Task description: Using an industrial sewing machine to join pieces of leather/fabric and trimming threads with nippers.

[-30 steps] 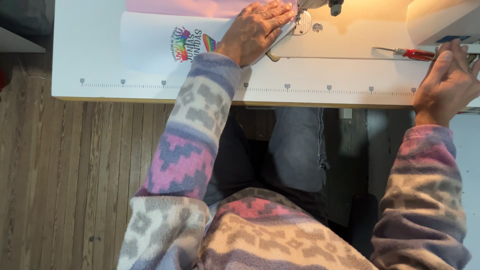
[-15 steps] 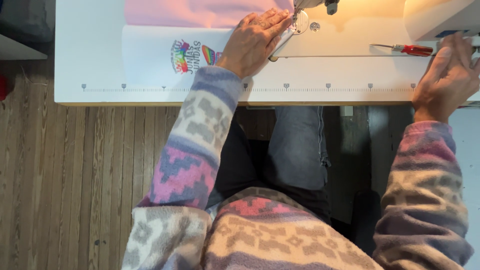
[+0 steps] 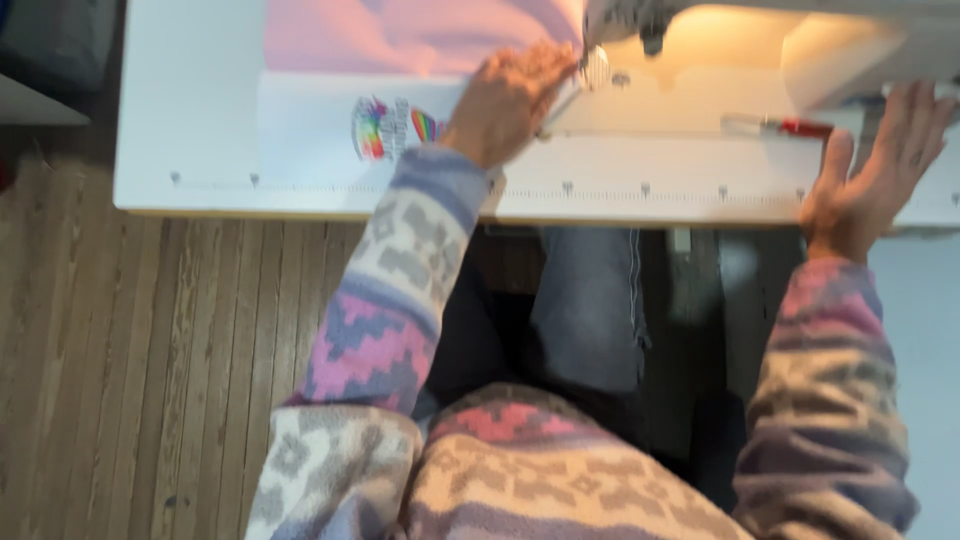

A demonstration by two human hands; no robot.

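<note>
Now the left hand point(image 3: 510, 100) still presses flat on the white printed fabric point(image 3: 330, 130) beside the sewing machine's needle, while the right hand point(image 3: 880, 170) has spread open against the white table's point(image 3: 180, 120) right edge.

- My left hand point(image 3: 510, 100) lies flat, palm down, on a white fabric piece with a rainbow-coloured print point(image 3: 330, 135), spread flat on the white table just beside the needle area.
- A pale pink cloth point(image 3: 400, 35) lies beyond it, touching its far edge, smooth with soft folds.
- My right hand point(image 3: 875, 165), fingers spread, rests at the table's front edge near a red-handled tool point(image 3: 780, 126).
</note>
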